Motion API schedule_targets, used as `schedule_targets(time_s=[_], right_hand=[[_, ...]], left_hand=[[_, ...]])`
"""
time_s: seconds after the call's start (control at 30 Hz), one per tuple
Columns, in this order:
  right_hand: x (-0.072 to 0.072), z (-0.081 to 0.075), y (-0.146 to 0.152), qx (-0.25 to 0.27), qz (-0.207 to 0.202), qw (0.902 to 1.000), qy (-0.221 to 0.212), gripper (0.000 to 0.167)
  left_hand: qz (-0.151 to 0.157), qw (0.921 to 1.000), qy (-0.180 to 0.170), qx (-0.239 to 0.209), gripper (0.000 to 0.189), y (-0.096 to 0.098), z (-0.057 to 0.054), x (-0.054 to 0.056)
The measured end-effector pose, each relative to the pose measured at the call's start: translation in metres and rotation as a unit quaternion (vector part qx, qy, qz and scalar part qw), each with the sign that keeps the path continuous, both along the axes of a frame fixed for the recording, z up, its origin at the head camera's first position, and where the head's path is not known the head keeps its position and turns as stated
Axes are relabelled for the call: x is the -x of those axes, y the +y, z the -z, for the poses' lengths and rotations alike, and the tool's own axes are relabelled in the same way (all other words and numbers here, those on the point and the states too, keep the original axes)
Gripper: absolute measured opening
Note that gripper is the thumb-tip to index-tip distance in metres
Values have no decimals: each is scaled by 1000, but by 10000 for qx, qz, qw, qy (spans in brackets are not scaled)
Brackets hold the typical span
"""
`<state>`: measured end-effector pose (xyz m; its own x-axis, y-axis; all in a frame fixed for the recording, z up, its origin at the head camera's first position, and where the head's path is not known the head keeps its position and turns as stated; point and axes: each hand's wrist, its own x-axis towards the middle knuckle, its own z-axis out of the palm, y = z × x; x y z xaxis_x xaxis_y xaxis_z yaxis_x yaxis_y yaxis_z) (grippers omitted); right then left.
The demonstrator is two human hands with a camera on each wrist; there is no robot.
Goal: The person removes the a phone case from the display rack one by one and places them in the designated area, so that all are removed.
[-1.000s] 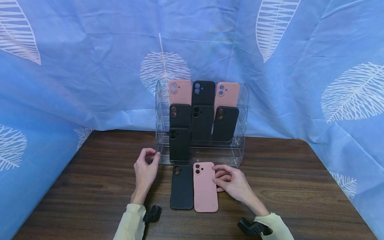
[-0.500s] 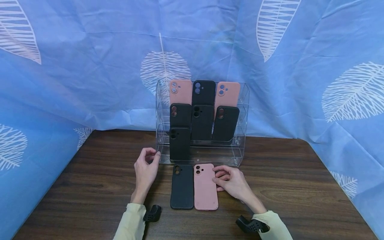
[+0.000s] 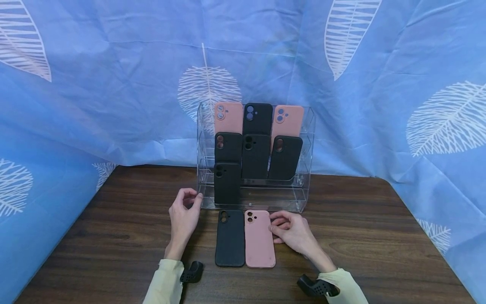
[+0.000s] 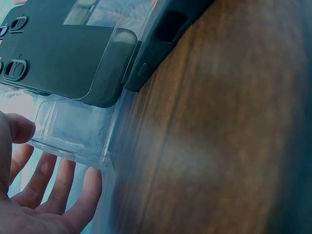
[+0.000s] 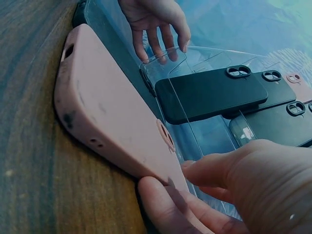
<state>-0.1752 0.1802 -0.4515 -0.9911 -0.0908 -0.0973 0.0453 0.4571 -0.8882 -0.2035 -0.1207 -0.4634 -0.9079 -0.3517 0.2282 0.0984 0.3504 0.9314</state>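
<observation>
A clear stepped display rack (image 3: 273,198) stands on the table with pink and black phone cases on its tiers. My left hand (image 3: 185,217) holds the rack's left side, with the thumb (image 4: 23,127) on the near side of the clear wall and the fingers behind it. In front of the rack lie a black phone case (image 3: 230,238) and, close beside it on the right, a pink phone case (image 3: 260,240). My right hand (image 3: 292,232) pinches the pink case's upper right edge. Dark marks show on the pink case's lower corner in the right wrist view.
On the lowest tier, a black case (image 3: 227,183) stands at the left, with bare tier to its right. The middle tier bears several black cases; the top tier has two pink and one black. A blue leaf-patterned cloth (image 3: 133,105) hangs behind the wooden table (image 3: 114,228).
The pink case's top end has come down a little toward me, and its top edge now lines up with the black case's. My left hand has stayed on the rack.
</observation>
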Motion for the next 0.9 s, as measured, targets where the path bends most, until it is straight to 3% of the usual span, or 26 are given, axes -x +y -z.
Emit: schedule_targets(time_s=[0.3,0.6,0.9], right_hand=[[3,-6,0,52,2,9995,306,24],[11,-19,-1,277,-328,9905,1308,27],[20,-32,-8,350,-309,9766,2099,25]], left_hand=[[21,10000,30,6,17,-1,1,0],[-74,9999,51,56,17,-1,2,0],[-8,10000,5,28,18,-1,3,1]])
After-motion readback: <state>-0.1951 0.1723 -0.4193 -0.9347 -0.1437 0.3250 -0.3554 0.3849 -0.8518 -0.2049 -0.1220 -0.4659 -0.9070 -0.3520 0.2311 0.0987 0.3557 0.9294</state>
